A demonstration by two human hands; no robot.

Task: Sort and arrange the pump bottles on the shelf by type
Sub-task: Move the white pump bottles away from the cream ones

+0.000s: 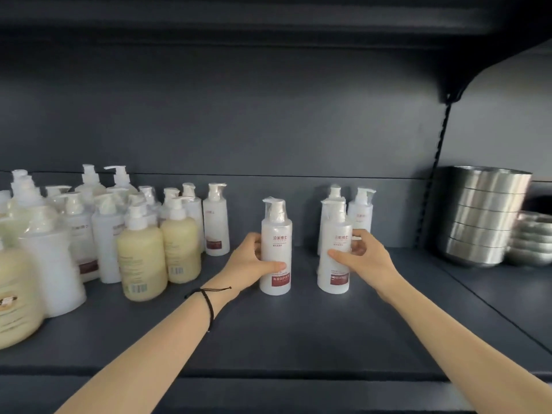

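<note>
Nearest the camera are two bare forearms reaching in over the front edge of the dark shelf (283,339), the left one wearing a black cord bracelet (209,303).

Further in, the left grip (254,258) wraps the middle of a tall white pump bottle (276,234), with the thumb across the front above the red label and the fingers round the back. The right grip (361,255) holds a matching white bottle (336,231) the same way, thumb in front and fingers curled behind. Both bottles are upright near the middle of the shelf, a little apart, with their bases at shelf level. Whether they rest there or are just lifted I cannot tell.

Two more of the same white bottles (363,213) stand just behind the right one. To the left is a mixed crowd of slim white bottles (215,222) and rounder cream-yellow bottles (142,258). A stack of steel bowls (484,216) sits at the far right.

These bottles look like stiff plastic, and clear film over the pumps probably makes them slick. They seem filled, so moderately heavy, and being tall and narrow they would tip easily. The body's middle is the sound place to hold, not the pump head. The two held likely belong with the pair behind.
</note>
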